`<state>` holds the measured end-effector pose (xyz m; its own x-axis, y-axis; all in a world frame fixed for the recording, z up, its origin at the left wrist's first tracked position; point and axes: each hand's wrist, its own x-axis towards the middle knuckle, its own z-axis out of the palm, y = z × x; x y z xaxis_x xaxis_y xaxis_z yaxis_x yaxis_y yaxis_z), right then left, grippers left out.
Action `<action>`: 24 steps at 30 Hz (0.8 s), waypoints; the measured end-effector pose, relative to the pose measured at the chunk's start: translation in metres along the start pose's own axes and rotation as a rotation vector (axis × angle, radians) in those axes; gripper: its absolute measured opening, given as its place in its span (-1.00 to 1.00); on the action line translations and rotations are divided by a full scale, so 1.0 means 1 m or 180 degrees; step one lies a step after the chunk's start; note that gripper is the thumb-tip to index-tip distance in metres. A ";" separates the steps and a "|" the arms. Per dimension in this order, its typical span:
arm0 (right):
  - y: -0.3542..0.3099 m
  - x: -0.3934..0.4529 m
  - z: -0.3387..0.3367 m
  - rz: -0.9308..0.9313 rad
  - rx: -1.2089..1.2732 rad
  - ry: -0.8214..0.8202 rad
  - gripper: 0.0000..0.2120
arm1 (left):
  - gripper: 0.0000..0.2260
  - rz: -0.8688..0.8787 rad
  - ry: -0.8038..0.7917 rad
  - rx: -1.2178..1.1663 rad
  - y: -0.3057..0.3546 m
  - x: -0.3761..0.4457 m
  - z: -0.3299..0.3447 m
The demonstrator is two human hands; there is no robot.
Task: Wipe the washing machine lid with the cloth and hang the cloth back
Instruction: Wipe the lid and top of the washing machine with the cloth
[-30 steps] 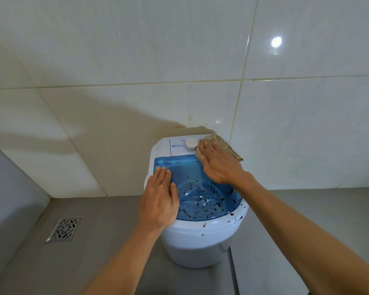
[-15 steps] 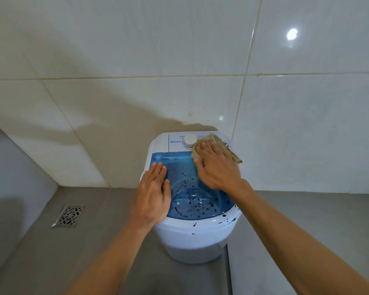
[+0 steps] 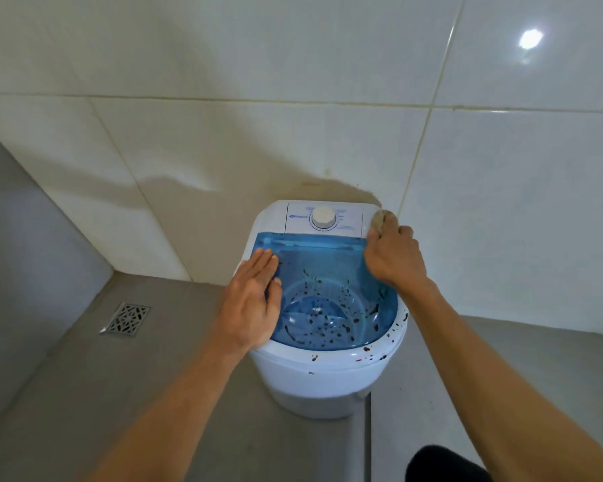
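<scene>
Head view: the washing machine [image 3: 328, 377] stands on the grey floor against the tiled wall [image 3: 293, 64]. Its blue translucent lid [image 3: 328, 266] is closed and speckled with dark spots, which also mark the white front rim. The left hand [image 3: 251, 304] lies flat and open on the lid's left edge. The right hand [image 3: 394, 255] is clenched around the cloth [image 3: 380, 217], bunched at the lid's rear right corner beside the control dial [image 3: 323, 216]; it appears to touch the panel. A floor drain [image 3: 126, 319] lies well apart to the left.
</scene>
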<state>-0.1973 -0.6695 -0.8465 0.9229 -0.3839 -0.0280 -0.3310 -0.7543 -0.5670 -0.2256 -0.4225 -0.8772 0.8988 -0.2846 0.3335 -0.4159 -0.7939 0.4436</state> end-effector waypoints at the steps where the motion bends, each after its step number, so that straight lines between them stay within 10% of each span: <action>1: -0.001 -0.003 0.001 -0.0037 -0.0002 0.0012 -0.49 | -0.54 0.0001 0.0011 0.0017 0.000 0.000 -0.001; 24: -0.020 -0.031 0.001 0.0290 0.0164 0.0338 -0.61 | -0.55 0.0077 -0.0192 0.0019 0.000 -0.001 -0.001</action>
<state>-0.2192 -0.6423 -0.8354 0.8627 -0.5057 0.0043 -0.3993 -0.6864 -0.6078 -0.2264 -0.4222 -0.8764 0.8953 -0.3354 0.2931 -0.4369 -0.7894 0.4311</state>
